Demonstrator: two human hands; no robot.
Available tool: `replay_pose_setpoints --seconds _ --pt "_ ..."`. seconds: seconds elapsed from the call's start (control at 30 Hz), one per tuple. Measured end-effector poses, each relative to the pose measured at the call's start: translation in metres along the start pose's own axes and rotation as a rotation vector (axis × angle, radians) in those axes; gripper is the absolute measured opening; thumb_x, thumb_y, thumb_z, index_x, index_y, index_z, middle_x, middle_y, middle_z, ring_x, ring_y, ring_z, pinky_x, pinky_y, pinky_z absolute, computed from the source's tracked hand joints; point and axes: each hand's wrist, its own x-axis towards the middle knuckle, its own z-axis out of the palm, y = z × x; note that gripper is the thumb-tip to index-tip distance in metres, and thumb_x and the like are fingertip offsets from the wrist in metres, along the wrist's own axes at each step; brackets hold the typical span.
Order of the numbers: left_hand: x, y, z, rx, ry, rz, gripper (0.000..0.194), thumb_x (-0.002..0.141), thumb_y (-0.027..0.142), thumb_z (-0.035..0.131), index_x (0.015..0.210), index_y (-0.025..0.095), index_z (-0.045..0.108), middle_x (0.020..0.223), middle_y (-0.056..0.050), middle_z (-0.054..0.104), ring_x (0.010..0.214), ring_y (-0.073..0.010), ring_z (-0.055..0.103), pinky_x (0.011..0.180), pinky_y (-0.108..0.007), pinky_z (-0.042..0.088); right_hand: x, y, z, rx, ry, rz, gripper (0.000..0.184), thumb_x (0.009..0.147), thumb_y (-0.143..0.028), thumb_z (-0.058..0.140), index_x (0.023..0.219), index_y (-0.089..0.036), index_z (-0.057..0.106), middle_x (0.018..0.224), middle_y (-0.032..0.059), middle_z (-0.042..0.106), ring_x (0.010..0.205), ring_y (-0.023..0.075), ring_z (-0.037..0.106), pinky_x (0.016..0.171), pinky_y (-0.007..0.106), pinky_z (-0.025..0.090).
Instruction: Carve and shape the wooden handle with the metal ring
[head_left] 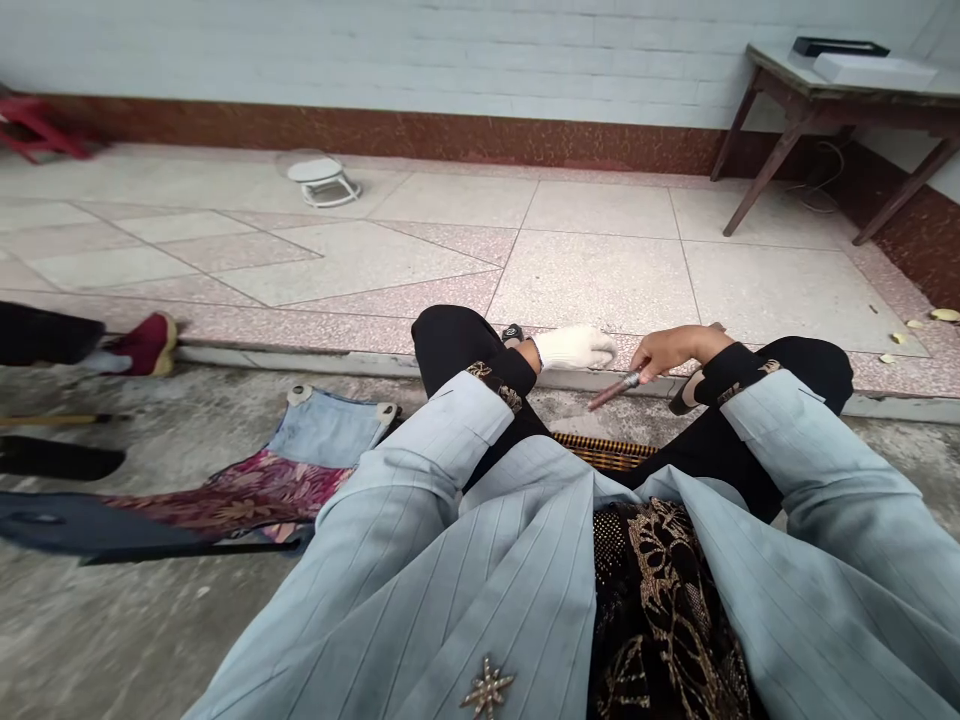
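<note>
My left hand (574, 347) wears a white knit glove and hovers over my knees near the step's edge. Its fingers are curled together, and whatever may be inside them is hidden. Bare, my right hand (666, 350) is closed round a brown stick-like tool (609, 392) with a grey metal band; the tool slants down to the left. A small gap separates the two hands. Between my legs shows a black-and-yellow woven seat (604, 450).
A stone step (360, 362) runs across in front of me. Left lies patterned cloth (285, 480) with a denim part, near a person's red shoe (148, 343). Farther back are a white stool (321, 175), a red stool (41, 128) and a wooden table (795, 85).
</note>
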Motion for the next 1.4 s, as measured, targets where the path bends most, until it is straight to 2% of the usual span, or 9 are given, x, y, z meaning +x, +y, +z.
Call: replay_pose_setpoints --seconds 0.07,0.3,0.4,0.5,0.67,0.83,0.93,1.1,1.4 --pt "-0.002 0.007 -0.001 -0.033 -0.034 0.022 0.007 0.076 0.021 0.068 0.069 0.023 0.068 0.057 -0.001 0.058 0.056 -0.0166 0.057 0.058 -0.026 0.044 -0.016 -0.007 -0.004 0.168 -0.042 -0.136 0.02 0.073 -0.034 0.079 0.085 -0.018 0.078 0.065 0.0007 0.065 0.055 0.012 0.052 0.055 0.025 0.036" --pt "-0.018 0.023 0.01 0.091 -0.383 0.084 0.018 0.084 0.033 0.062 0.089 0.02 0.073 0.063 -0.003 0.059 0.051 -0.0112 0.047 0.051 -0.023 0.036 -0.019 -0.01 0.001 0.58 0.494 -0.344 0.024 0.084 -0.039 0.069 0.075 -0.016 0.067 0.071 0.0031 0.061 0.059 0.0108 0.046 0.057 0.026 0.036" --pt "-0.016 0.021 0.012 0.195 -0.406 0.102 0.018 0.083 0.032 0.062 0.088 0.02 0.073 0.062 -0.002 0.059 0.053 -0.0118 0.048 0.055 -0.024 0.039 0.0 -0.001 0.005 0.427 0.671 -0.18 0.015 0.085 -0.029 0.064 0.076 -0.017 0.066 0.063 0.002 0.056 0.058 0.0127 0.045 0.057 0.027 0.035" --pt "-0.01 0.018 0.01 0.441 -0.45 0.207 0.022 0.085 0.03 0.055 0.092 0.018 0.072 0.071 -0.001 0.063 0.062 -0.0124 0.053 0.065 -0.025 0.042 0.008 0.008 0.005 -0.036 0.803 0.112 0.018 0.084 -0.024 0.061 0.095 -0.016 0.072 0.077 0.0064 0.064 0.067 0.0163 0.051 0.062 0.029 0.035" --pt "-0.006 0.019 0.008 0.772 -0.521 0.367 0.027 0.088 0.029 0.049 0.092 0.016 0.072 0.078 -0.001 0.066 0.071 -0.0136 0.057 0.068 -0.024 0.039 -0.004 0.012 0.007 -0.305 0.357 0.264 0.025 0.081 -0.02 0.064 0.101 -0.022 0.078 0.085 0.006 0.07 0.076 0.0201 0.057 0.069 0.031 0.037" --pt "-0.006 0.022 0.005 0.629 -0.601 0.312 0.024 0.086 0.027 0.053 0.092 0.017 0.073 0.085 -0.001 0.07 0.079 -0.0153 0.062 0.072 -0.023 0.042 -0.028 0.009 0.002 0.006 -0.085 -0.014 0.036 0.076 -0.026 0.072 0.111 -0.021 0.078 0.086 0.0013 0.071 0.078 0.0168 0.058 0.076 0.029 0.041" --pt "-0.004 0.023 0.003 0.415 -0.528 0.261 0.018 0.084 0.027 0.06 0.088 0.016 0.073 0.081 -0.002 0.07 0.077 -0.0156 0.063 0.074 -0.026 0.044 -0.04 0.006 -0.004 0.14 0.006 -0.141 0.038 0.077 -0.034 0.074 0.111 -0.018 0.077 0.086 0.0015 0.069 0.077 0.0149 0.056 0.075 0.028 0.042" --pt "0.0 0.025 0.007 -0.034 -0.305 0.197 0.017 0.083 0.034 0.071 0.085 0.017 0.072 0.079 -0.009 0.069 0.072 -0.0174 0.062 0.075 -0.034 0.049 -0.038 -0.009 0.004 0.574 0.454 -0.365 0.036 0.085 -0.034 0.071 0.116 -0.016 0.068 0.075 0.0 0.059 0.063 0.0106 0.047 0.059 0.023 0.039" --pt "0.008 0.026 0.017 -0.279 -0.395 0.28 0.035 0.081 0.047 0.071 0.083 0.012 0.07 0.085 -0.009 0.068 0.083 -0.0175 0.062 0.085 -0.035 0.046 -0.007 -0.02 0.01 0.951 0.497 -0.514 0.036 0.081 -0.038 0.077 0.104 -0.017 0.057 0.07 -0.0039 0.05 0.054 0.0069 0.04 0.051 0.021 0.036"
